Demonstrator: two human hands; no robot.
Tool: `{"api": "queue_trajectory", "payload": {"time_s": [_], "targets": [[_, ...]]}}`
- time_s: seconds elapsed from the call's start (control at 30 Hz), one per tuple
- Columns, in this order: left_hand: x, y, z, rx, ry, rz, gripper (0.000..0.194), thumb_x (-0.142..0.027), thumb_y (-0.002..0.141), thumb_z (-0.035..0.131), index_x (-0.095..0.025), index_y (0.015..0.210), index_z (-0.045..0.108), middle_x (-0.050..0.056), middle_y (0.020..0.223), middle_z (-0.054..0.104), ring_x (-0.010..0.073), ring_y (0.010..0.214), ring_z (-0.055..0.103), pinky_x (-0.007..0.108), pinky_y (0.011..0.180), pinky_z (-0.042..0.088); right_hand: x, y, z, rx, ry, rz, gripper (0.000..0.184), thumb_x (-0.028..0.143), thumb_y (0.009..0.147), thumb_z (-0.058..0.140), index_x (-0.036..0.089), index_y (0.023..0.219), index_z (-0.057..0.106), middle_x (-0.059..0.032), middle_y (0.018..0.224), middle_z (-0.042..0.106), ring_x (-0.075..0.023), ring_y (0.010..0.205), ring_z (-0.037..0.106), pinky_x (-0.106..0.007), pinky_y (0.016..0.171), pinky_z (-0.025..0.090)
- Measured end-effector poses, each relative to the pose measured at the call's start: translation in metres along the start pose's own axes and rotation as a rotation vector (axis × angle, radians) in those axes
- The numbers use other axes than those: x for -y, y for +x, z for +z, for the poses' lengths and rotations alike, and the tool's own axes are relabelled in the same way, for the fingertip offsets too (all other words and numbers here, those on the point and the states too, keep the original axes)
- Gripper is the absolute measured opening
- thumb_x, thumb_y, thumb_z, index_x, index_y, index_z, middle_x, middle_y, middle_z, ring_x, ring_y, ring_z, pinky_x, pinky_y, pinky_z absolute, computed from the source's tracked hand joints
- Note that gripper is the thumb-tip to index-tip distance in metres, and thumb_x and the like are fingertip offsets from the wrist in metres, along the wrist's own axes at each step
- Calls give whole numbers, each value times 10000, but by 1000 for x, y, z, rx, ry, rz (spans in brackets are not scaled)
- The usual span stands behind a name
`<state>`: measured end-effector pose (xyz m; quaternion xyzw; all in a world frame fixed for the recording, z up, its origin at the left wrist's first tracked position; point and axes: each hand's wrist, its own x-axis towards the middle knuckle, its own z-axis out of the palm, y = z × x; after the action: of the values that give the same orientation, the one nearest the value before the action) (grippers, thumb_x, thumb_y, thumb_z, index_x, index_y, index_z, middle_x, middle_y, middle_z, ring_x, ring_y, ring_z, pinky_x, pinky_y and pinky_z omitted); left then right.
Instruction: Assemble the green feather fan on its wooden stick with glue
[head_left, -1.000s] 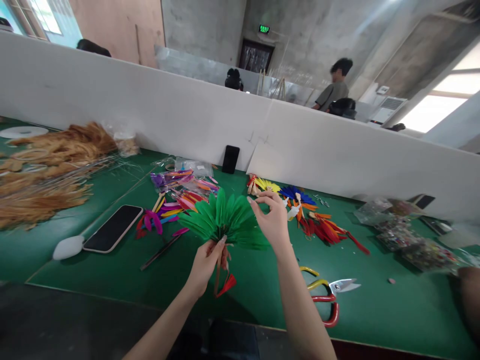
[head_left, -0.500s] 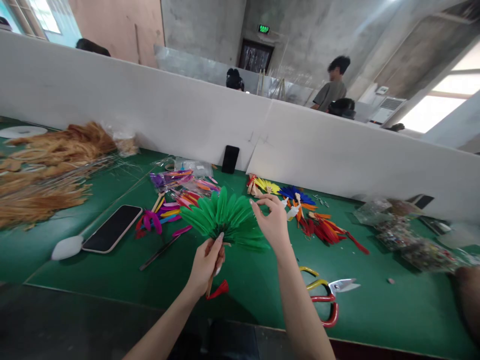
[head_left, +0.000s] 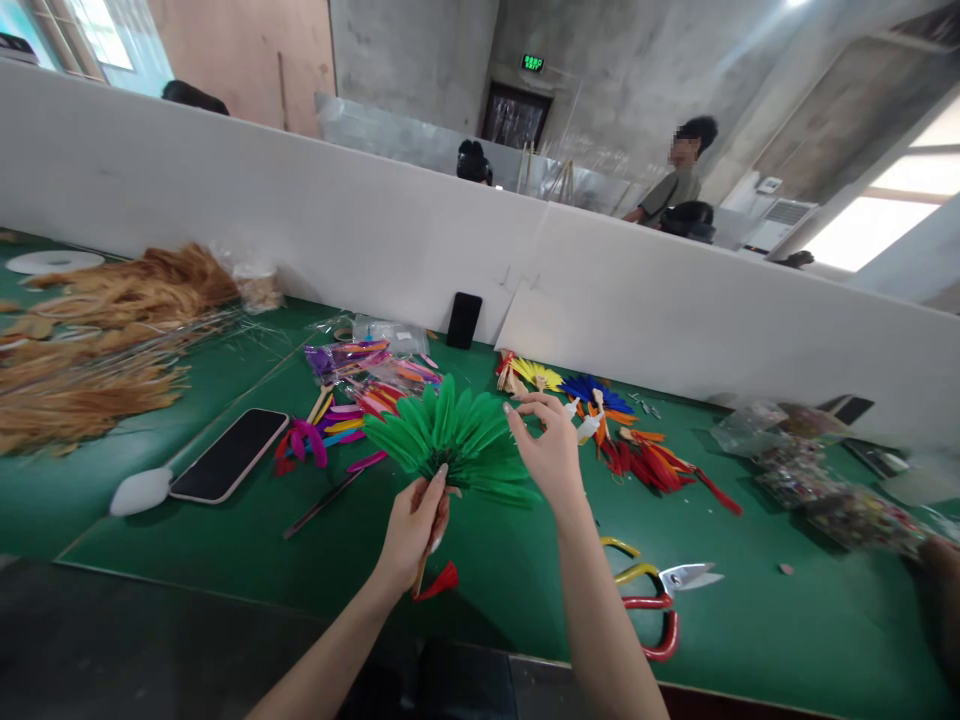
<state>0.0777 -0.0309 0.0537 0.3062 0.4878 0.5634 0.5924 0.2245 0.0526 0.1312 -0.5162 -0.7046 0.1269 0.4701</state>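
My left hand [head_left: 414, 525] is closed round the wooden handle of a green feather fan [head_left: 442, 430], which stands spread above the fist. A red tassel [head_left: 442, 582] hangs below that hand. At the fan's upper right edge is my right hand [head_left: 547, 440], thumb and fingertips brought together in a pinch. Whether a feather tip or something tiny is between them cannot be made out. Scissors [head_left: 667, 590] with red and yellow handles lie beside my right forearm. Behind the right hand are small white-tipped bottles [head_left: 589, 428], partly hidden.
Colourful feathers [head_left: 337, 430], tweezers [head_left: 322, 505], a phone [head_left: 232, 455] and a white mouse-shaped object [head_left: 141, 492] lie left. Yellow and blue fans [head_left: 589, 390] and red tassels [head_left: 652, 465] lie right. Brown fibres [head_left: 127, 340] cover the far left. A white partition [head_left: 360, 230] runs behind; another person's hand [head_left: 941, 560] shows right.
The view has shifted slightly. Both hands and the green fan keep nearly the same pose. At the right edge the other person's hand has moved a little.
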Motion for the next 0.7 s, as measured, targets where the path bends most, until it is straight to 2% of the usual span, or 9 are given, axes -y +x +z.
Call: {"api": "queue_trajectory", "payload": {"time_s": [0.37, 0.53, 0.7], "targets": [[2, 0, -2, 22, -30, 5, 396, -522, 777, 565, -148, 654, 518, -82, 394, 373, 24, 295, 275, 162, 311, 202, 0, -2, 0, 6, 32, 4, 200, 350, 810, 551, 214, 668, 590, -78, 924, 616, -246, 939, 567, -445, 847, 426], [0, -2, -1, 20, -1, -22, 456, -572, 755, 557, -166, 580, 445, -78, 371, 363, 30, 293, 289, 160, 308, 199, -1, -2, -1, 5, 52, 17, 186, 337, 808, 556, 213, 674, 591, -74, 923, 612, -241, 935, 566, -437, 848, 427], [-3, -4, 0, 22, 1, -28, 482, -607, 740, 546, -166, 576, 444, -74, 368, 366, 31, 295, 296, 160, 313, 205, -1, -2, -1, 6, 70, 20, 184, 334, 806, 558, 212, 672, 589, -78, 930, 606, -237, 930, 568, -429, 842, 434]]}}
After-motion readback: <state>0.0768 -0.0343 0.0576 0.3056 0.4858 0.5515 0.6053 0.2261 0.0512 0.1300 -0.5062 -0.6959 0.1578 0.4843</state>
